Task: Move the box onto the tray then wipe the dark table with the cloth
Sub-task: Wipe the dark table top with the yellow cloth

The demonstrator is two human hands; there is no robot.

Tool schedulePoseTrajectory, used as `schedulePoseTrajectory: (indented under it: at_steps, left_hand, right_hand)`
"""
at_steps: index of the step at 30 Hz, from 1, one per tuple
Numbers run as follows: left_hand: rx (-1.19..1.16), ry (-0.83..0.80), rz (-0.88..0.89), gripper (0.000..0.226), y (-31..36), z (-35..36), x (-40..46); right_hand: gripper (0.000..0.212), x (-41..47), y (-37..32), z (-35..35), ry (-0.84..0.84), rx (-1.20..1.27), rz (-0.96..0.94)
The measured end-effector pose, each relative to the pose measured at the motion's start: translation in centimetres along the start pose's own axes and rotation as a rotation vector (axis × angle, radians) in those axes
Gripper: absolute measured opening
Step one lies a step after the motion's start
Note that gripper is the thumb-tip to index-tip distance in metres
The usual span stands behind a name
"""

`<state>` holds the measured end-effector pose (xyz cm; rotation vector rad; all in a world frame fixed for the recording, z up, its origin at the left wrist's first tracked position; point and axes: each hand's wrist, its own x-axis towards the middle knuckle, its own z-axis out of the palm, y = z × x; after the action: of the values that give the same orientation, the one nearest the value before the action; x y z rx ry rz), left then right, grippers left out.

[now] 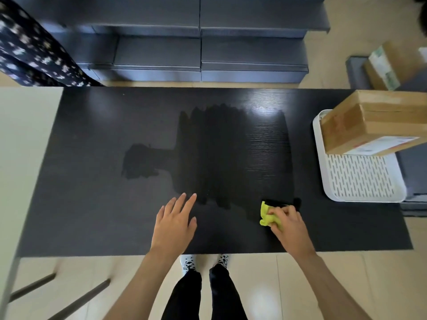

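Note:
A cardboard box (369, 121) rests on the far part of a white slotted tray (360, 181) at the right end of the dark table (92, 158). My right hand (288, 224) presses a crumpled yellow-green cloth (268, 215) onto the table near its front edge, right of centre. A broad wet, darker patch spreads over the table's middle, with a smaller wet blot to its left. My left hand (175, 224) lies flat on the table near the front edge, fingers spread, holding nothing.
A pale table (25, 146) abuts the dark table on the left. Grey stepped shelving (201, 42) stands behind. More cardboard boxes (388, 65) sit at the far right. Another person's flowered garment (34, 49) shows at the far left. My feet stand under the front edge.

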<state>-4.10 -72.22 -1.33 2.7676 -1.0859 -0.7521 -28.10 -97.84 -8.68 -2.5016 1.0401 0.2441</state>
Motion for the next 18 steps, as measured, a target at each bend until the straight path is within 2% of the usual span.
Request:
schedulePoseTrajectory:
  at_steps: [5,10,14,18]
  left_hand:
    - [-0.014,-0.021,-0.056,0.06,-0.7,0.6,-1.4]
    - [-0.081,0.015,-0.146,0.066,-2.1,0.0,-1.7]
    - [-0.128,0.064,-0.205,0.067,-4.2,-0.9,-1.1]
    - [-0.124,0.045,-0.2,0.063,-7.1,-1.6,-0.5]
  right_hand:
    - [0.036,1.2,0.1,-0.7,0.081,-0.005,0.03]
    - [0.034,2.0,-2.8,0.0,0.15,-0.051,0.043]
    - [0.035,2.1,-6.3,0.6,0.126,0.052,0.154]
    - [0.034,2.4,-11.8,2.0,0.062,0.178,0.198]
